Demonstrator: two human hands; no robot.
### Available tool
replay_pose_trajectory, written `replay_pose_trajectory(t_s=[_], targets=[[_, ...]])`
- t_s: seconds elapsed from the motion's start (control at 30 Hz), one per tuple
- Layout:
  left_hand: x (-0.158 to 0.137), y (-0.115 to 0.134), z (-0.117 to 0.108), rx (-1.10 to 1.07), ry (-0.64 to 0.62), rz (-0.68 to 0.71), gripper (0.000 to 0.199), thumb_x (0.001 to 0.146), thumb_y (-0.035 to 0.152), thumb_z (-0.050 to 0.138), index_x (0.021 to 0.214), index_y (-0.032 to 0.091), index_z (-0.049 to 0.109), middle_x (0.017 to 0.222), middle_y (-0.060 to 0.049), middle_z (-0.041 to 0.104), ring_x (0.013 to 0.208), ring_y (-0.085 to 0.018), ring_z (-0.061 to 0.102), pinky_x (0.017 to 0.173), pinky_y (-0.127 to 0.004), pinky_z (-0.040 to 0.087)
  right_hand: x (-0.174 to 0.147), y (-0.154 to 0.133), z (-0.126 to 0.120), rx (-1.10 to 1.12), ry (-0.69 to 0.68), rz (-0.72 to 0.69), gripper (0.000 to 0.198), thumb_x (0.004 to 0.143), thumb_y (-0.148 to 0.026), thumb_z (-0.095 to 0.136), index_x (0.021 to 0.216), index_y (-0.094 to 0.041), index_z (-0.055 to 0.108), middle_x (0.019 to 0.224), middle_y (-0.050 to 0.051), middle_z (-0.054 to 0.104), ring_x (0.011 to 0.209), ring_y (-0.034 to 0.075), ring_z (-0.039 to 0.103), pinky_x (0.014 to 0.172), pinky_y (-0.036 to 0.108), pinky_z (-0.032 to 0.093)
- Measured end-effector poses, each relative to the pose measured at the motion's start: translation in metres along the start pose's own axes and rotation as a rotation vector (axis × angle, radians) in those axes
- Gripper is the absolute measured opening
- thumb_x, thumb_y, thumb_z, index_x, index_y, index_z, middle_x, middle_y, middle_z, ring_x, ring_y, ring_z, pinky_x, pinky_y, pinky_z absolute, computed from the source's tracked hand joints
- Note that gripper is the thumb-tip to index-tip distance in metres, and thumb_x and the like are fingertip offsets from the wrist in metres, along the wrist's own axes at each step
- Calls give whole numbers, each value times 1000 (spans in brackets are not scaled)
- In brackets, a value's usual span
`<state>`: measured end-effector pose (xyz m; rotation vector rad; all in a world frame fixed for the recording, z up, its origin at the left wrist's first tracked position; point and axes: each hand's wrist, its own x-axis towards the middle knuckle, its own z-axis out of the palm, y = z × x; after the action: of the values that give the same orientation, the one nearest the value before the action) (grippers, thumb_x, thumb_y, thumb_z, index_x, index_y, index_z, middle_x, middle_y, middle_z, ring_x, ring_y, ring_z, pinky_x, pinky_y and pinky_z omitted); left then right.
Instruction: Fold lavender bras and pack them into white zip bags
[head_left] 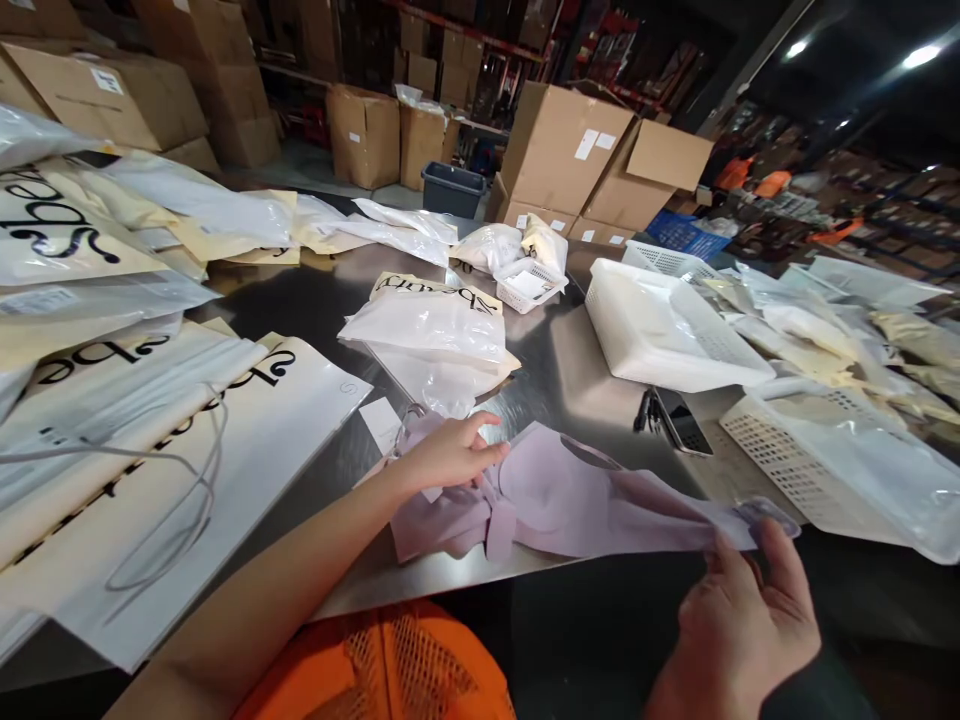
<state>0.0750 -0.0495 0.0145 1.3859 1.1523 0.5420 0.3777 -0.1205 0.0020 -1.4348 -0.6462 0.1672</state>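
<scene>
As a right hand pinched one end of a lilac fabric bra along the near edge of a grey steel table, the left hand lay over it, grip unclear; a hard tug against a weak hold could have dragged it off.

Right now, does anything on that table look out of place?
A pale cord sprawls in loose loops over the printed bags at the left, which looks untidy because it trails across them rather than lying coiled aside. I see no spill, and no obvious tear in the lilac garment.
</scene>
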Motion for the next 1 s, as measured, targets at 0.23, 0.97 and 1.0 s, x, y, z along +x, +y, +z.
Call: replay_pose_trajectory(t_s=[0.23, 0.97, 1.0], targets=[[-45, -31, -11, 571, 246, 349, 47, 88, 14, 47, 134, 22, 49, 119, -9, 68, 98, -25, 67, 81, -38, 54, -78, -50, 33, -112, -781, -328, 53, 80, -29, 74, 131, -31, 63, 143, 10, 53, 91, 17, 67, 76, 32, 60], [9, -38, 27, 1180, -198, 796, 12, 86, 8, 56, 83, 16, 65, 90, -7, 64, 93, -22, 59, 71, -31, 45, -10, -10, -18, 177, -75, 347, 68, 50, -19, 85, 116, -15, 70, 85, 2, 71, 67, 13, 60, 58, 23, 50], [8, -38, 26, 1175, -194, 791, 11, 86, 8, 57, 82, 16, 65, 90, -7, 64, 92, -22, 59, 72, -32, 46, -8, -7, -19, 193, -37, 344, 65, 48, -16, 85, 111, -14, 72, 83, 2, 71, 68, 14, 60, 59, 24, 51]])
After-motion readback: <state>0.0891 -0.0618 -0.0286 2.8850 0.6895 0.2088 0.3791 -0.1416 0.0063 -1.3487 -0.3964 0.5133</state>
